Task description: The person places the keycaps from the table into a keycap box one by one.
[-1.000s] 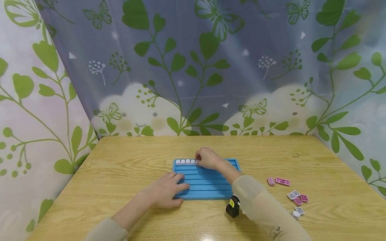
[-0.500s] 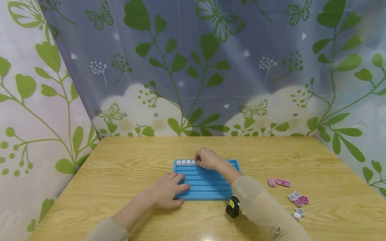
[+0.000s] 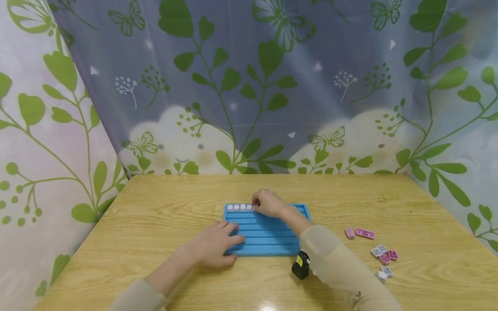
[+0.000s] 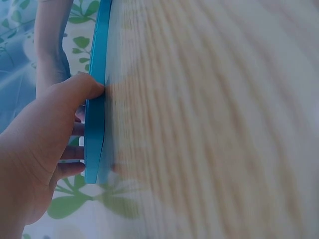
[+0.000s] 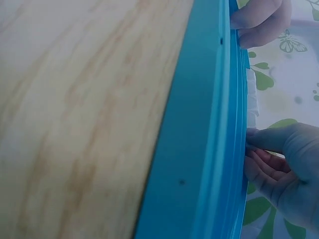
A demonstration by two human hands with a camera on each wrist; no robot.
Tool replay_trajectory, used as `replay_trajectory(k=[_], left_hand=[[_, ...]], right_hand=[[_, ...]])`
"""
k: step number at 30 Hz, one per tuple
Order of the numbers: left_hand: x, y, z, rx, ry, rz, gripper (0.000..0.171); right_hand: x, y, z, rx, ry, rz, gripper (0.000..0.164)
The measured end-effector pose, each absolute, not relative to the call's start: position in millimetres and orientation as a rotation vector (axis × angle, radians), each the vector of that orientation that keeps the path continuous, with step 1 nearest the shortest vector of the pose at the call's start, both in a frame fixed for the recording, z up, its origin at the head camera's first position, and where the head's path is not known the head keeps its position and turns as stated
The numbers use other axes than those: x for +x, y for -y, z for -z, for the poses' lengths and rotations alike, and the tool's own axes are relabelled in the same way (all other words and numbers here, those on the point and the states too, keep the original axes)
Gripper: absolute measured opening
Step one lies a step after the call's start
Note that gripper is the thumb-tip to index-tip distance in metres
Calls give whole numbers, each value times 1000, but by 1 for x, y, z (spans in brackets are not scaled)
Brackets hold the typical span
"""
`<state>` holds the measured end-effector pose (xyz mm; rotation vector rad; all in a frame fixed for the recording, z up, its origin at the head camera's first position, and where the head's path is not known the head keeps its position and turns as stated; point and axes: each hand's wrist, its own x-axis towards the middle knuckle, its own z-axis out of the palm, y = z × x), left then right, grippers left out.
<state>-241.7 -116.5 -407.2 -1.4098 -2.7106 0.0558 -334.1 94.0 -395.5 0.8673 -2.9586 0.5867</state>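
Observation:
A blue ridged tray (image 3: 268, 235) lies on the wooden table. Along its far left groove stands a row of white keycaps (image 3: 239, 207). My right hand (image 3: 269, 203) reaches over the tray and pinches a white keycap (image 3: 255, 207) at the right end of that row, its fingers hiding most of it. In the right wrist view, the thumb and curled fingers (image 5: 259, 154) meet at the groove beside the white row. My left hand (image 3: 215, 245) rests on the tray's near left corner with spread fingers; the left wrist view shows its thumb (image 4: 88, 85) against the tray's front edge.
To the right on the table (image 3: 155, 203) lie loose pink keycaps (image 3: 365, 233) and white keycaps (image 3: 378, 251), several upside down. A black wrist device (image 3: 301, 265) sits below the right forearm. A patterned curtain (image 3: 249, 86) hangs behind the table.

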Motion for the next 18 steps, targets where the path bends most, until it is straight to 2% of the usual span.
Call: replay_trajectory(k=[18], left_hand=[[-242,116,406,-1411,2702,-67,42]], right_hand=[[-332,-95,391,866,2976,-588,12]])
